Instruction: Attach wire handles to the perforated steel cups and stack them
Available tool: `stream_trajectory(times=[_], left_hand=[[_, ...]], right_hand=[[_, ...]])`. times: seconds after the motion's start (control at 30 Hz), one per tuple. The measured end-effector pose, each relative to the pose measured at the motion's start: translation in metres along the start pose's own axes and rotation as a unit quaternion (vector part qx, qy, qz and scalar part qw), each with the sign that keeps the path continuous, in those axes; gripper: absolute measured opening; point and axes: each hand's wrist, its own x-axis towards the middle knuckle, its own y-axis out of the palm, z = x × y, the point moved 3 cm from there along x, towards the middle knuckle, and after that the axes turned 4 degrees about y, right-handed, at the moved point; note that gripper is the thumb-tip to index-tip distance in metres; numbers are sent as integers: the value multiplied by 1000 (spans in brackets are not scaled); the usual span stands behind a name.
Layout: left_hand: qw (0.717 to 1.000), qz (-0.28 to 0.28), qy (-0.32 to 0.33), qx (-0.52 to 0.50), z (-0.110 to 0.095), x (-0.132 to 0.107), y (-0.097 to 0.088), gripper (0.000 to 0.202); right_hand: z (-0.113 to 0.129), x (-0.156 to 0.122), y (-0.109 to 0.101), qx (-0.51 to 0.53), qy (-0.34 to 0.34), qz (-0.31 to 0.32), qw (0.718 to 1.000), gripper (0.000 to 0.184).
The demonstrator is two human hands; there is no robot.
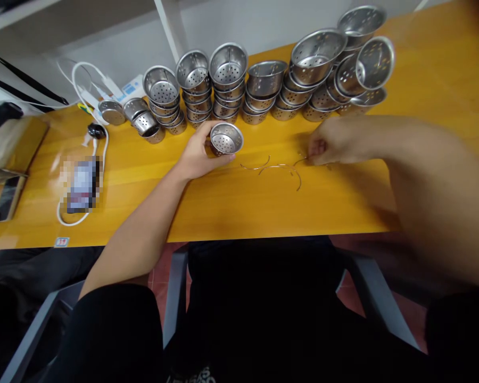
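Observation:
My left hand (197, 154) is wrapped round the side of a small metal cup with punched holes (226, 139), thumb at the near side. The cup's open mouth faces up towards me, and its holed bottom shows inside. To the right, my right hand (327, 141) is closed in a pinch at the table top. A thin curved wire (300, 160) runs out from its fingertips. Between the two hands lie several more bent wires (279, 166), loose on the wood.
Stacks of similar perforated cups (228, 66) line the back of the yellow wooden table (239, 213). Larger stacks (318, 56) lean at the right. On the left are a white cable (106, 143), a power strip (131, 88), a blurred-out device (82, 186) and a phone (8, 197).

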Motion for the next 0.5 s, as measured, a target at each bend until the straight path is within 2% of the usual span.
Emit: stream_trajectory(times=[0.1,0.2,0.3,0.4,0.5], left_hand=[[1000,-4,7,-1,1,0,0,98],[1000,-3,1,3,1,1,0,99],[1000,-2,-4,4,-2,2,0,99],[1000,-3,-14,10,-5,3,0,99],[1000,0,-15,17,-6,3,2,99]], right_hand=[[21,-5,-6,-77,33,47,995,35],[31,-6,-6,-112,26,37,993,40],[32,-5,-1,-108,3,24,994,44],[32,-6,-1,-67,-2,-5,998,47],[34,-11,-14,-16,-11,-72,997,45]])
